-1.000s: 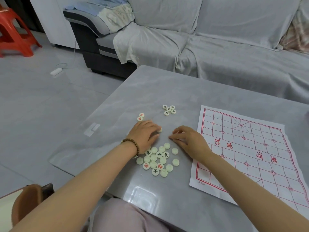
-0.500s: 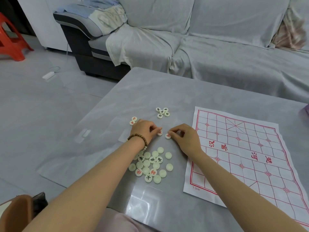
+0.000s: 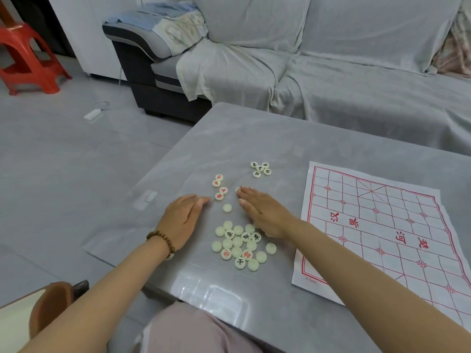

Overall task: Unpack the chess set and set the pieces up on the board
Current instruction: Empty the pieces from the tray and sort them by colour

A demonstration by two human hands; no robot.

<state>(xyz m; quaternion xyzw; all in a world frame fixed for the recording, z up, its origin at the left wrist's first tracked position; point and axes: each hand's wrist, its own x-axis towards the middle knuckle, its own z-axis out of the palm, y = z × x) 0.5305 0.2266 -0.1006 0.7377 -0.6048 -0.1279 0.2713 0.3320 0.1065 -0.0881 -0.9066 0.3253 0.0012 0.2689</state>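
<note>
A heap of round cream chess pieces [image 3: 239, 244] lies on the grey table [image 3: 254, 138] between my forearms. Several red-marked pieces [image 3: 219, 187] sit grouped just beyond my left hand [image 3: 184, 216], which lies flat with straight fingers. Several black-marked pieces [image 3: 260, 169] form a small cluster farther back. My right hand [image 3: 262, 212] lies flat, its fingertips touching one piece [image 3: 238, 190]. A single blank-faced piece [image 3: 227, 208] lies between the hands. The paper board [image 3: 387, 225] with red lines is spread at the right.
A sofa under a grey cover [image 3: 331, 59] runs behind the table. A red plastic stool [image 3: 25, 59] stands on the floor at far left. A white adapter with cable [image 3: 92, 114] lies on the floor. The table's near edge is by my knees.
Both hands have flattened out from pinching pieces. Two more red-marked pieces now lie with the red group, and my right fingertips have slid a piece forward.
</note>
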